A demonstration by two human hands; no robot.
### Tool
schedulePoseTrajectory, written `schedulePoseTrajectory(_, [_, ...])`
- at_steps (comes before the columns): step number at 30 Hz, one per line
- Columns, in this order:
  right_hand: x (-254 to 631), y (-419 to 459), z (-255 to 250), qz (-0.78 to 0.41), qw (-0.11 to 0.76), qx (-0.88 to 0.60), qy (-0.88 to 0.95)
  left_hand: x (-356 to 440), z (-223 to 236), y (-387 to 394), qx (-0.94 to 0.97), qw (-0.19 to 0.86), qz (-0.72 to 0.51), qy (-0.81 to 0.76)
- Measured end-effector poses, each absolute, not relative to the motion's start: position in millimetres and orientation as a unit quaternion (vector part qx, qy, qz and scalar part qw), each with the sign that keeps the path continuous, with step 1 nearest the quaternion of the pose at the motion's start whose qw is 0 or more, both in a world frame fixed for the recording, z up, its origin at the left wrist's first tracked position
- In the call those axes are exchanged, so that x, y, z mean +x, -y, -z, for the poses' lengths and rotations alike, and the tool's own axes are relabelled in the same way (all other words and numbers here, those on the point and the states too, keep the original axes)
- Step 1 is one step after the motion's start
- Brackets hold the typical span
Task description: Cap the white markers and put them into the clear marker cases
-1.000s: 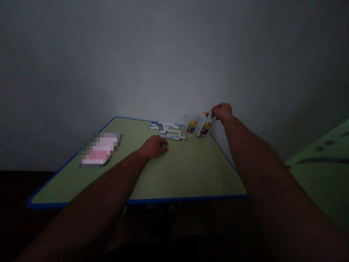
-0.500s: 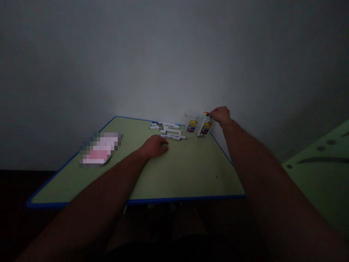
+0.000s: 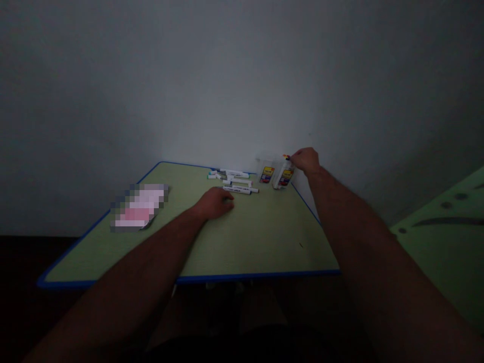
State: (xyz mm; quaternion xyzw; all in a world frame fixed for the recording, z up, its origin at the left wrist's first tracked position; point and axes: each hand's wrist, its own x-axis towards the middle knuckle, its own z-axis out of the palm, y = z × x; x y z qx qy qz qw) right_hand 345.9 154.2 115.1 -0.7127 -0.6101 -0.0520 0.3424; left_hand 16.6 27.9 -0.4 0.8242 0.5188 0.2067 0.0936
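Observation:
At the right of the far edge, my right hand [image 3: 307,160] pinches at the top of a clear plastic marker case [image 3: 284,177]. A marker [image 3: 287,158] with a dark end is at its fingertips, and orange-yellow ends show beside it. A second clear case [image 3: 266,174] with the same yellow, red and blue label stands to the left. My left hand [image 3: 215,203] rests palm down on the table, thumb apart from the fingers, holding nothing I can see. Just past its fingers lie white markers [image 3: 242,190], and several more markers [image 3: 234,174] lie loosely behind them.
The pale green table [image 3: 260,242] has a blue rim and its far side meets a grey wall [image 3: 227,91]. A blurred-out pink and white flat item [image 3: 139,207] lies at the left. A green panel [image 3: 449,242] with dark cut-outs stands at the right.
Almost nothing differs. My right hand stays at the top of the right case, with only a very slight shift, and my left hand keeps its place by the markers.

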Motion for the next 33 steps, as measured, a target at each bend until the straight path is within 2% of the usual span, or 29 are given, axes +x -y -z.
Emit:
schedulePoseTrajectory(9, [343.6, -147.7, -117.1, 0.048, 0.341, -0.714, 0.610, 16.1, 1.0, -28.7, 0.827, 0.096, -0.207, -0.513])
schedulePoseTrajectory(25, [321.1, -116.3, -120.8, 0.084, 0.415, -0.696, 0.580, 15.2, 4.5, -31.4, 0.829, 0.094, -0.213, -0.508])
schedulePoseTrajectory(28, [303.8, -100.0, -113.1, 0.074, 0.443, -0.670, 0.591, 15.8, 2.8, -30.4, 0.826, 0.092, -0.210, -0.515])
schedulePoseTrajectory(33, [273.1, -82.9, -78.4, 0.034, 0.440, -0.641, 0.628, 10.1, -3.2, -28.9, 0.781, 0.103, -0.222, -0.574])
